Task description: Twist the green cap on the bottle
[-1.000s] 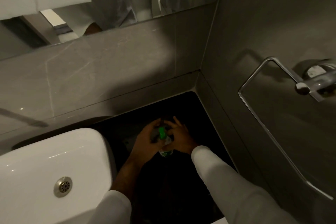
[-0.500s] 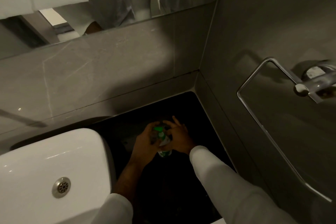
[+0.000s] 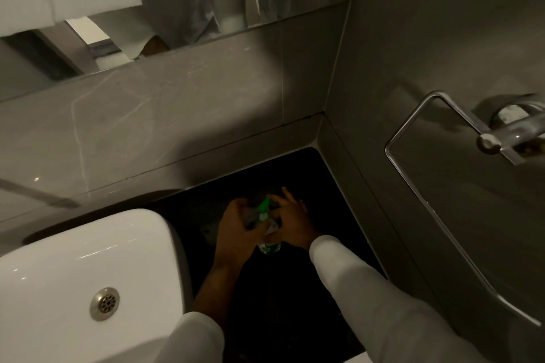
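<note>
Your arms reach down and forward in white sleeves, hands meeting low. Your left hand (image 3: 236,228) curls its fingers inward; your right hand (image 3: 292,222) faces it, forefinger raised.

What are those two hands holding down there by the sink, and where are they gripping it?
A small bottle with a green pump top. The left hand and the right hand wrap its upper body from either side, just below the pump.

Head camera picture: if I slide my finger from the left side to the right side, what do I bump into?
Drain → left hand → green-capped bottle → right hand → metal towel ring
</note>
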